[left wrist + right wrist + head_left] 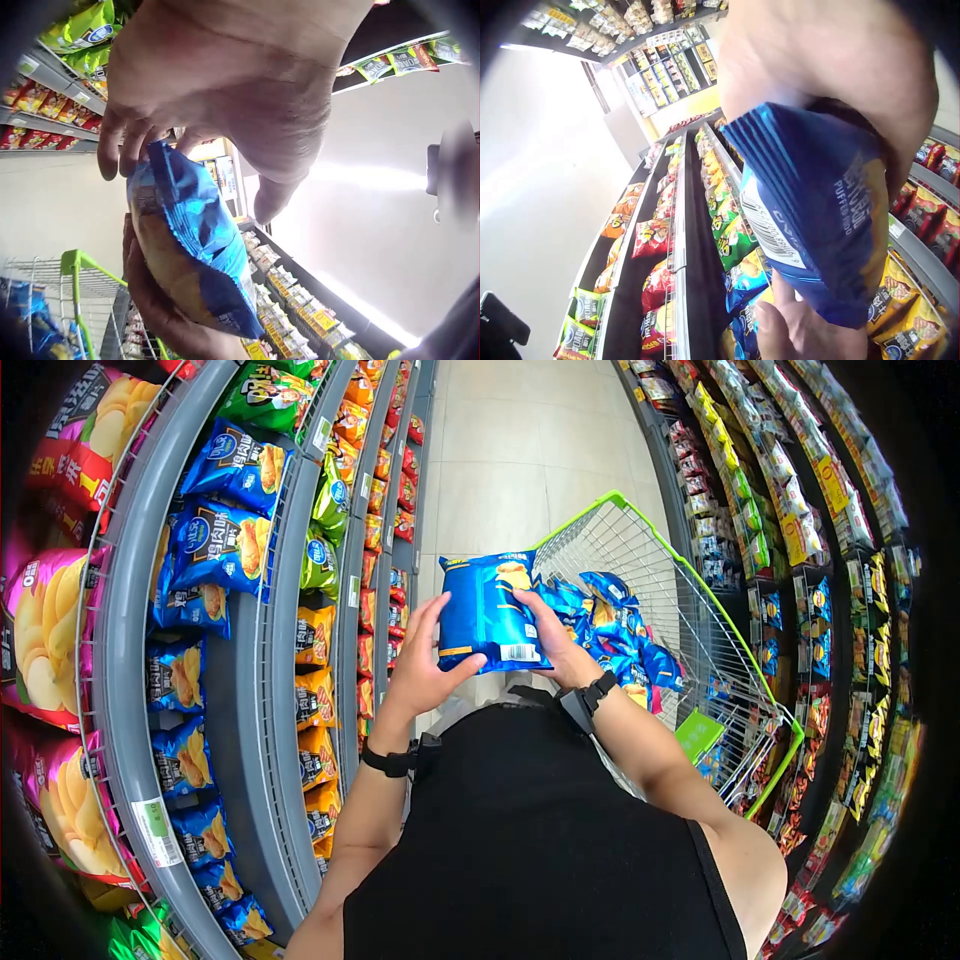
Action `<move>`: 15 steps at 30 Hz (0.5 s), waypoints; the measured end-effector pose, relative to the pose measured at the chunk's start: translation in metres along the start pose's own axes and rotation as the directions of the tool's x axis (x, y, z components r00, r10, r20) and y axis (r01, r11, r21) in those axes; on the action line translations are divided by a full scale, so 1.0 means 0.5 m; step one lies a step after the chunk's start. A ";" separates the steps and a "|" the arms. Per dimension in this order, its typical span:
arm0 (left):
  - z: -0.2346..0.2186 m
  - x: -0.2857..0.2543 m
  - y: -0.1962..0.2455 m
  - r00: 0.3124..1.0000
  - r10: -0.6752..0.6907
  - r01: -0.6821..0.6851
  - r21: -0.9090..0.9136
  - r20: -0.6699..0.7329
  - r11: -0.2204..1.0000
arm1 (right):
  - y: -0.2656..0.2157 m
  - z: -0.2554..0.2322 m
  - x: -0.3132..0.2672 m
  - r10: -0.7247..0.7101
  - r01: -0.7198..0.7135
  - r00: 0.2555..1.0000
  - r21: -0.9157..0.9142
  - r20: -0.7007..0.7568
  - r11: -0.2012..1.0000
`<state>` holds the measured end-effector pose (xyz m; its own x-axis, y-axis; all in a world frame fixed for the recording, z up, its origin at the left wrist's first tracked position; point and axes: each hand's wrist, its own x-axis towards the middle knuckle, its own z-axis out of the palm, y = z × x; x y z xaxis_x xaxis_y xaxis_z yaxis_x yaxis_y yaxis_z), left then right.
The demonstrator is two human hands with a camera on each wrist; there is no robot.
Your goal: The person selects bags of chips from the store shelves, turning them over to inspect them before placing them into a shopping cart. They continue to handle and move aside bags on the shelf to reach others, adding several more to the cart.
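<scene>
In the head view a blue bag of chips (pixel 488 610) is held up in front of the chest, its barcode panel facing the person. The right hand (pixel 558 640) grips its right side, thumb on the near face and the other fingers behind it. At the bag's left edge is the left hand (pixel 425 665), its fingers spread and fairly straight along that side. In the left wrist view the left thumb (pixel 274 199) stands away from the bag. From the right wrist, the crimped end and barcode of the chip bag (pixel 810 217) show below the palm.
A wire shopping cart (pixel 700 585) with a green rim stands at the right, holding several blue bags (pixel 610 620). Shelves at the left carry more blue chip bags (pixel 215 545) and large pink bags (pixel 50 630). Hanging snack packets (pixel 820 620) line the right side; a tiled floor (pixel 520 450) runs ahead.
</scene>
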<state>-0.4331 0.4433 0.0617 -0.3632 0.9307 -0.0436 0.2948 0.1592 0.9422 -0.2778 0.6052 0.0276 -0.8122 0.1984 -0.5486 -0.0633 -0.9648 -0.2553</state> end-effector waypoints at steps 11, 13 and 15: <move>0.016 0.005 0.024 0.979 0.039 -0.111 0.363 0.200 0.925 | -0.071 -0.176 0.019 -0.206 0.207 0.967 -0.010 -0.153 0.978; 0.010 0.007 0.012 0.973 0.015 -0.088 0.308 0.232 0.947 | -0.090 -0.286 0.039 -0.327 0.343 0.914 0.028 -0.241 0.939; 0.007 0.007 0.024 0.972 0.020 -0.079 0.246 0.233 0.966 | -0.106 -0.376 0.028 -0.400 0.418 0.854 -0.020 -0.332 0.908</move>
<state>-0.4277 0.4497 0.0716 -0.1415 0.9848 -0.1008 0.5311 0.1615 0.8318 -0.1768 0.6917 -0.1163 -0.4758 0.6132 -0.6306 -0.3853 -0.7898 -0.4773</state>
